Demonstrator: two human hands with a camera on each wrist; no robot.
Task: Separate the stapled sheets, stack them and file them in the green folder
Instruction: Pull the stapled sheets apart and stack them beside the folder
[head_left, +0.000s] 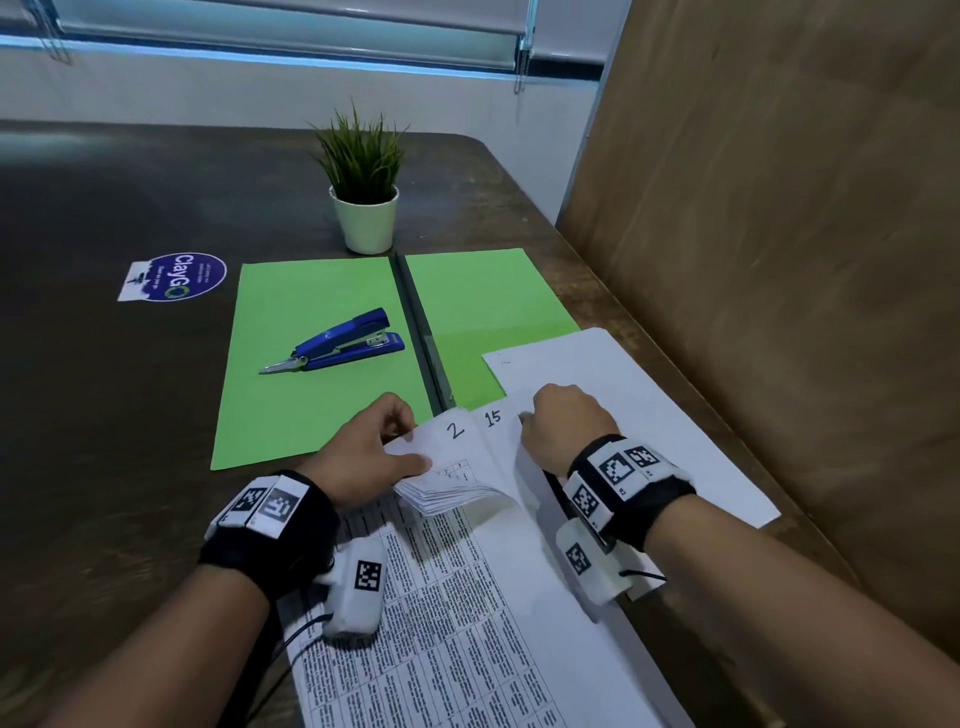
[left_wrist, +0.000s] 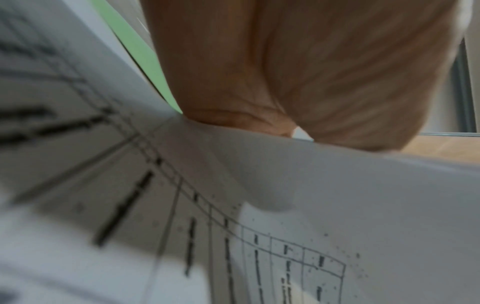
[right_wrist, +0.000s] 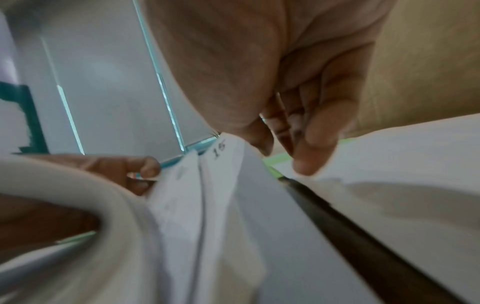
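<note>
Two hands work the stapled sheets (head_left: 467, 571) at the near edge of the desk (head_left: 104, 415). My left hand (head_left: 371, 449) pinches a folded-back bundle of pages, thumb on top, the upper page marked "2". My right hand (head_left: 563, 423) is curled with its fingers (right_wrist: 309, 148) at the top corner of the page marked "15"; I cannot tell whether they grip it. Loose sheets (head_left: 649, 415) lie to the right, overlapping the open green folder (head_left: 311, 332). A blue stapler (head_left: 343, 340) rests on the folder's left half, a potted plant (head_left: 363, 197) behind it.
</note>
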